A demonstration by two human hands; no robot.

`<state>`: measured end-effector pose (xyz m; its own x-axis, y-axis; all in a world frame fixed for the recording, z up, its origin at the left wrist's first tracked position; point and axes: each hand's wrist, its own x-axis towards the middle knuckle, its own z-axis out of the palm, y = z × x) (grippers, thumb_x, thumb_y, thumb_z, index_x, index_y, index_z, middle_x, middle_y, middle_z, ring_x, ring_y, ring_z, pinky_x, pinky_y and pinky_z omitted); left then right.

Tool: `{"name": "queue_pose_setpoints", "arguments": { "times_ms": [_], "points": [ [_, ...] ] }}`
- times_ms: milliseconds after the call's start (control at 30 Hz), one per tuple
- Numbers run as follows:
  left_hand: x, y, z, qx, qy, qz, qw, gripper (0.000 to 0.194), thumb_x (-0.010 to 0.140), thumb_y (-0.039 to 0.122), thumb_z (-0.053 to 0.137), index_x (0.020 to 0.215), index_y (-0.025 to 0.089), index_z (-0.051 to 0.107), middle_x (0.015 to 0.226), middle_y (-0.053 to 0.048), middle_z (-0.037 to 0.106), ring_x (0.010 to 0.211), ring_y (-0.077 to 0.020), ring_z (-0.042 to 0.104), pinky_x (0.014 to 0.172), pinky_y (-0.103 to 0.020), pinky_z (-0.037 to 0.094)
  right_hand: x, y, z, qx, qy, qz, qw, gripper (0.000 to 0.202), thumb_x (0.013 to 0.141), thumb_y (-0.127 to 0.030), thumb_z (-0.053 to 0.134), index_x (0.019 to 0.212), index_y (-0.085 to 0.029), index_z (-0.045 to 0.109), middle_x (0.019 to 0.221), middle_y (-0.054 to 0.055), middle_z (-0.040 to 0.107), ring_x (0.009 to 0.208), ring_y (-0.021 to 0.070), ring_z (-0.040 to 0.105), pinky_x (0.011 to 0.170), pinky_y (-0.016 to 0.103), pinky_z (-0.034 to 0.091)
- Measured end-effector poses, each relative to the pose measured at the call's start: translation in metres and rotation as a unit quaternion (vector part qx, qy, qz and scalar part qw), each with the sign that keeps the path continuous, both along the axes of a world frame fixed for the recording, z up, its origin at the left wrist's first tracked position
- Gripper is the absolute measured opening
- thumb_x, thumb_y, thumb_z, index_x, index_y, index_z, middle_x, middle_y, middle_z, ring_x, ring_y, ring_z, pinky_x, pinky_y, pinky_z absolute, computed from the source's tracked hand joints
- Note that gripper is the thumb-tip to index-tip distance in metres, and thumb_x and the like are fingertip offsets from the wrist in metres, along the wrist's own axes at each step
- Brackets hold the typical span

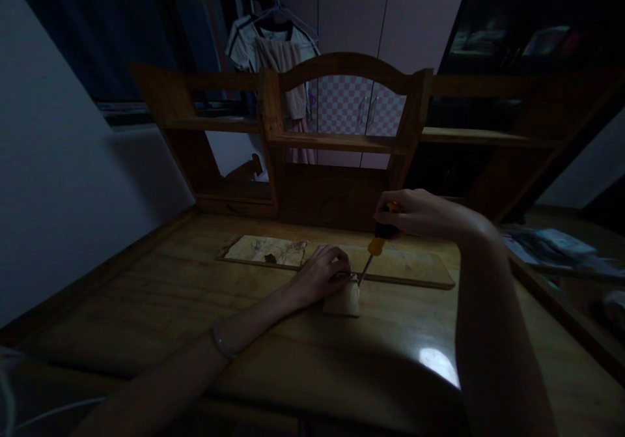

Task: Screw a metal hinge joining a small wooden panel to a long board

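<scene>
My right hand [413,210] is wrapped round the black and yellow handle of a screwdriver [375,247], which slants down to the left. The screwdriver's tip reaches the right edge of a small wooden piece [343,301] on the desk. With curled fingers, my left hand [323,273] presses down on the far end of that piece. A small shiny metal part shows by its fingertips, mostly hidden, so I cannot tell its kind. Just behind both hands lies a long wooden board [410,266], its left part covered by a pale, torn-looking layer [266,249].
A wooden desk [195,307] spans the view, with a shelf unit [336,142] along its back. Papers or magazines [561,245] lie beyond the right edge. Clothes [288,53] hang behind, before a pink cabinet [351,20]. A white cable [58,411] runs at lower left.
</scene>
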<state>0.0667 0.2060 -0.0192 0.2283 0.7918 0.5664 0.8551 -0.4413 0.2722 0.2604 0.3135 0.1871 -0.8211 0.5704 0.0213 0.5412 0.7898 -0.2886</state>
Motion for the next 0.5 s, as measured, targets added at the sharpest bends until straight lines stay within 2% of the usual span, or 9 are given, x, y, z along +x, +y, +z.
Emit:
{"name": "queue_pose_setpoints", "arguments": {
  "times_ms": [100, 267, 333, 500],
  "points": [
    [0.0003, -0.0007, 0.0000, 0.006, -0.006, -0.002, 1.000, 0.012, 0.090, 0.024, 0.065, 0.100, 0.019, 0.067, 0.107, -0.007, 0.061, 0.105, -0.0215, 0.055, 0.093, -0.037, 0.043, 0.0006, 0.0000, -0.0002, -0.003, 0.004, 0.001, 1.000, 0.020, 0.089, -0.036, 0.054, 0.092, -0.021, 0.065, 0.077, 0.002, 0.071, 0.067, 0.0155, 0.066, 0.058, 0.024, 0.044],
    [0.0009, -0.0027, 0.0027, 0.030, 0.020, -0.019, 0.999, 0.028, 0.093, 0.026, 0.061, 0.121, 0.024, 0.064, 0.114, -0.008, 0.060, 0.108, -0.0215, 0.055, 0.094, -0.038, 0.044, 0.0001, 0.0002, -0.0003, 0.001, 0.008, 0.001, 1.000, 0.021, 0.089, -0.037, 0.053, 0.092, -0.020, 0.065, 0.078, 0.003, 0.071, 0.068, 0.0158, 0.066, 0.059, 0.025, 0.045],
    [0.0013, -0.0025, 0.0036, 0.041, 0.050, -0.028, 0.997, 0.023, 0.094, 0.028, 0.060, 0.116, 0.026, 0.068, 0.113, -0.008, 0.061, 0.107, -0.0217, 0.055, 0.094, -0.039, 0.044, -0.0008, 0.0007, -0.0008, 0.005, 0.007, -0.002, 1.000, 0.022, 0.089, -0.038, 0.053, 0.093, -0.020, 0.065, 0.077, 0.003, 0.071, 0.068, 0.0160, 0.066, 0.059, 0.026, 0.045],
    [0.0040, -0.0013, 0.0064, 0.073, 0.081, -0.027, 0.994, 0.016, 0.094, 0.031, 0.061, 0.101, 0.023, 0.072, 0.108, -0.007, 0.064, 0.103, -0.0210, 0.055, 0.095, -0.039, 0.044, -0.0018, 0.0022, -0.0023, 0.021, 0.000, -0.002, 1.000, 0.022, 0.089, -0.038, 0.053, 0.092, -0.021, 0.066, 0.076, 0.003, 0.071, 0.069, 0.0168, 0.066, 0.061, 0.026, 0.044]
  ]
}}
